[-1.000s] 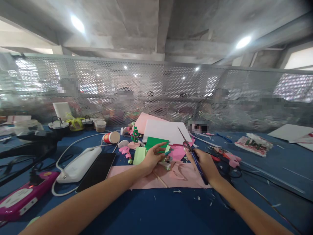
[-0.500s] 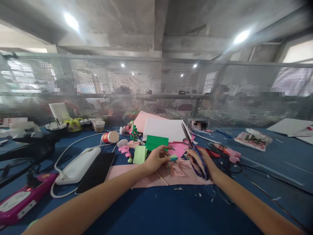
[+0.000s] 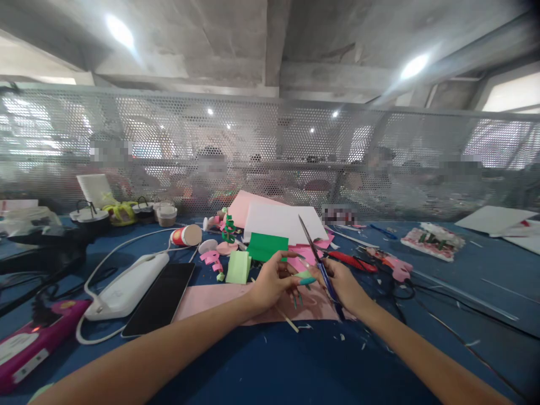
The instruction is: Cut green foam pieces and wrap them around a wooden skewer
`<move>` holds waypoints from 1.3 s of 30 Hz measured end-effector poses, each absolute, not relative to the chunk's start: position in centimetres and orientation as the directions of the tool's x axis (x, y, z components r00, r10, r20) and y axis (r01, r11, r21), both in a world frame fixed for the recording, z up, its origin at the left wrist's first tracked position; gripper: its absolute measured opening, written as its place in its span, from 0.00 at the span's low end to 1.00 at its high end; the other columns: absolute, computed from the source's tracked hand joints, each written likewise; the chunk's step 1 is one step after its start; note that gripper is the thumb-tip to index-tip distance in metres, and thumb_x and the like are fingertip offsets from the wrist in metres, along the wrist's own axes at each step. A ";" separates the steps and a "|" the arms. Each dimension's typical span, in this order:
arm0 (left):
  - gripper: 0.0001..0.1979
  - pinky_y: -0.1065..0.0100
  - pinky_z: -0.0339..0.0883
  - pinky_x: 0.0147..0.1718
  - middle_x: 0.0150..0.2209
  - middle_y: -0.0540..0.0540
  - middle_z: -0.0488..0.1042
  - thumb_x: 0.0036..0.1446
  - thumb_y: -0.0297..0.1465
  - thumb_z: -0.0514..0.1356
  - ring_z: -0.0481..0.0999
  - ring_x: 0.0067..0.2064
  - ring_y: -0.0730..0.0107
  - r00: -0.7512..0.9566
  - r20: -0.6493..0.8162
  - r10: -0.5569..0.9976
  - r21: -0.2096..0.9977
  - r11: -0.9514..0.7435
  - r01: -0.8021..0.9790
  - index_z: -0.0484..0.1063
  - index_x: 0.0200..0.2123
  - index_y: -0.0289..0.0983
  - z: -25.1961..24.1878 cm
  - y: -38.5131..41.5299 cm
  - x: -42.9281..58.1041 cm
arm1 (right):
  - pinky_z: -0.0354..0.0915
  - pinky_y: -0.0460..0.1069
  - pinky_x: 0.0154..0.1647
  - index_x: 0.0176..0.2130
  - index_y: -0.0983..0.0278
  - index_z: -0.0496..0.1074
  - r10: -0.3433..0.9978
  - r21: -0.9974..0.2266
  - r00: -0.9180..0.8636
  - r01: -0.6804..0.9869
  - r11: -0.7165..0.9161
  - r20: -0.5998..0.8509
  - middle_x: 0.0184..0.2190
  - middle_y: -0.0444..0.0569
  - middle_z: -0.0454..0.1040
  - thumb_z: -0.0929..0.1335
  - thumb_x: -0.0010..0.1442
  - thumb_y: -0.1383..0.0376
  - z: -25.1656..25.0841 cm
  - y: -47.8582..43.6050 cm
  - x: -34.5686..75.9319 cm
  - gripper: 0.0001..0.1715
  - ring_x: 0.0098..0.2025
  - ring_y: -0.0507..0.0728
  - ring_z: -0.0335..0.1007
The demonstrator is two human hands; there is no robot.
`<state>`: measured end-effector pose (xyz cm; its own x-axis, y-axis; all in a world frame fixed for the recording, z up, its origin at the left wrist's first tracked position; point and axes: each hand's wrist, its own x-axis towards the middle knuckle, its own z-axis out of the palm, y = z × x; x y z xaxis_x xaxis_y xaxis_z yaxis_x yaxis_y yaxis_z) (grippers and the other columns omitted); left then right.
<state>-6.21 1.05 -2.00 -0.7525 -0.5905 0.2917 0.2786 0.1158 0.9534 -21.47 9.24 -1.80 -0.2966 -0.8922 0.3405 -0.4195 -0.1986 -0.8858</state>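
Observation:
My left hand [image 3: 272,281] is closed in a pinch on a small green paper piece [image 3: 304,277] held above a pink paper sheet [image 3: 211,298]. My right hand [image 3: 341,284] grips blue-handled scissors [image 3: 317,260], their blades pointing up and away, close beside the green piece. A thin wooden stick [image 3: 287,320] lies on the pink sheet under my hands. Just beyond lie a dark green card [image 3: 267,246] and a light green folded paper [image 3: 237,267].
A black phone [image 3: 159,298], a white power bank [image 3: 126,284] with cable and a magenta device [image 3: 29,349] lie at left. White and pink sheets [image 3: 282,222], a red-lidded cup [image 3: 184,235], red scissors [image 3: 352,260] and paper scraps crowd the blue table. A perforated metal screen [image 3: 270,157] rises behind.
My hands have come closer together. The left hand lifted the green piece off the table, and the scissors swung toward it.

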 end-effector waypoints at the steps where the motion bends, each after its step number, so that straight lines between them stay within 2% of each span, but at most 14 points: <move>1: 0.25 0.73 0.67 0.18 0.25 0.54 0.69 0.43 0.31 0.67 0.71 0.19 0.75 -0.754 0.287 -0.591 0.955 0.111 0.277 0.61 0.44 0.37 -2.0 1.1 -6.2 | 0.53 0.43 0.14 0.21 0.63 0.61 -0.913 -0.904 -0.287 -0.395 -0.164 0.291 0.13 0.38 0.59 0.68 0.49 0.49 -1.9 9.1 -21.4 0.22 0.14 0.48 0.54; 3: 0.27 0.73 0.68 0.19 0.25 0.54 0.69 0.42 0.31 0.68 0.71 0.20 0.75 -0.765 0.279 -0.580 0.957 0.098 0.275 0.61 0.44 0.36 -2.0 1.1 -6.1 | 0.51 0.44 0.10 0.21 0.62 0.61 -0.945 -0.933 -0.268 -0.350 -0.087 0.189 0.10 0.37 0.58 0.67 0.49 0.48 -1.9 9.0 -21.0 0.23 0.11 0.49 0.52; 5: 0.28 0.72 0.69 0.19 0.25 0.54 0.69 0.42 0.32 0.68 0.72 0.20 0.75 -0.780 0.269 -0.564 0.959 0.079 0.274 0.60 0.45 0.37 -2.1 1.0 -6.1 | 0.51 0.44 0.09 0.22 0.62 0.61 -0.952 -0.939 -0.259 -0.338 -0.069 0.163 0.09 0.37 0.58 0.67 0.48 0.47 -1.6 9.0 -20.5 0.22 0.09 0.50 0.54; 11: 0.27 0.73 0.66 0.17 0.22 0.55 0.70 0.41 0.35 0.68 0.70 0.17 0.74 -0.785 0.243 -0.570 0.963 0.045 0.265 0.60 0.43 0.36 -2.2 0.6 -6.4 | 0.56 0.44 0.11 0.28 0.62 0.61 -0.932 -0.945 -0.279 -0.292 -0.148 0.232 0.11 0.37 0.62 0.66 0.50 0.50 -1.2 9.9 -20.2 0.18 0.11 0.50 0.57; 16: 0.19 0.75 0.62 0.17 0.18 0.53 0.70 0.41 0.37 0.67 0.68 0.16 0.78 -0.742 0.214 -0.635 0.962 0.006 0.272 0.65 0.32 0.34 -2.4 0.1 -6.8 | 0.61 0.45 0.16 0.29 0.63 0.61 -0.884 -0.843 -0.242 -0.476 -0.251 0.400 0.14 0.41 0.67 0.67 0.53 0.52 -2.0 9.4 -21.6 0.17 0.16 0.53 0.66; 19: 0.17 0.75 0.63 0.19 0.18 0.51 0.71 0.39 0.37 0.69 0.69 0.18 0.78 -0.738 0.200 -0.645 0.958 -0.031 0.286 0.67 0.27 0.32 -2.6 0.0 -6.9 | 0.62 0.46 0.17 0.31 0.63 0.62 -0.888 -0.843 -0.223 -0.469 -0.265 0.403 0.18 0.44 0.70 0.67 0.53 0.52 -2.4 9.0 -22.2 0.18 0.19 0.56 0.69; 24: 0.20 0.72 0.65 0.21 0.19 0.48 0.74 0.35 0.37 0.70 0.71 0.18 0.75 -0.746 0.162 -0.646 0.955 -0.087 0.283 0.69 0.28 0.31 -2.6 0.1 -6.9 | 0.62 0.46 0.16 0.32 0.64 0.62 -0.872 -0.877 -0.263 -0.371 -0.304 0.414 0.19 0.43 0.70 0.70 0.50 0.52 -2.3 9.0 -22.5 0.20 0.16 0.53 0.66; 30: 0.20 0.68 0.68 0.25 0.22 0.44 0.76 0.38 0.37 0.70 0.74 0.21 0.71 -0.779 0.147 -0.610 0.960 -0.102 0.262 0.70 0.30 0.31 -2.4 0.3 -6.8 | 0.62 0.46 0.17 0.35 0.65 0.64 -0.870 -0.882 -0.262 -0.345 -0.321 0.418 0.21 0.43 0.71 0.71 0.48 0.53 -2.5 8.4 -23.6 0.22 0.16 0.51 0.64; 34: 0.18 0.61 0.71 0.32 0.26 0.42 0.77 0.38 0.38 0.69 0.77 0.29 0.64 -0.826 0.149 -0.544 0.967 -0.092 0.236 0.72 0.28 0.31 -2.4 0.6 -6.7 | 0.60 0.45 0.15 0.36 0.66 0.66 -0.919 -0.893 -0.150 -0.334 -0.301 0.366 0.20 0.43 0.71 0.72 0.47 0.54 -2.8 8.0 -24.7 0.22 0.16 0.51 0.65; 39: 0.17 0.63 0.70 0.32 0.27 0.41 0.78 0.36 0.38 0.70 0.77 0.28 0.64 -0.860 0.123 -0.495 0.988 -0.020 0.154 0.74 0.25 0.30 -2.3 0.6 -6.5 | 0.62 0.45 0.16 0.36 0.66 0.67 -0.960 -0.901 -0.024 -0.352 -0.253 0.279 0.23 0.45 0.72 0.71 0.49 0.57 -3.1 8.2 -24.4 0.18 0.22 0.55 0.70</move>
<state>-6.50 0.65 -2.29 -0.8603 -0.4945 0.1235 0.1536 -0.0205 0.9879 -24.38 8.19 -3.09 -0.0237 -0.9601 0.2788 -0.3518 -0.2530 -0.9012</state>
